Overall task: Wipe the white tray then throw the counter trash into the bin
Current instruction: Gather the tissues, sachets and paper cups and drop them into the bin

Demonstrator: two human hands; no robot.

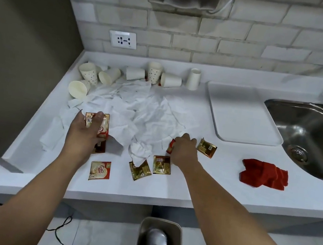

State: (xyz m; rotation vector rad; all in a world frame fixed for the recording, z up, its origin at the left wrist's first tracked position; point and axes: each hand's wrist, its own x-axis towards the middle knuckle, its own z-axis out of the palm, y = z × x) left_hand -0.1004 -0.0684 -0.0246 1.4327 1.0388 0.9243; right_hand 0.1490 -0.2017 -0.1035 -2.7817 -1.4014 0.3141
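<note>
L hand (85, 132) clamped on cream-red sachets (101, 126), above desk (189, 185) front-left. R hand (185, 149) pinching small red sachet (171, 146) mid-desk. White tray (241, 115) flat on desk, just beside sink (312, 132). Loose sachets (161, 164), crumpled tissues (137, 110), paper cups (153, 73) spread L of tray. Red cloth (264, 174) nr sink. Bin (140, 234) on floor below desk edge.

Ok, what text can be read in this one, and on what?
"Coffee mate": cream sachet, the one lying nearest the camera.
Held sachet in the left hand: print blurred.
Red sachet in the right hand: unreadable.
Gold sachets: barcode and print too small.
Socket: no legible marks.
</note>
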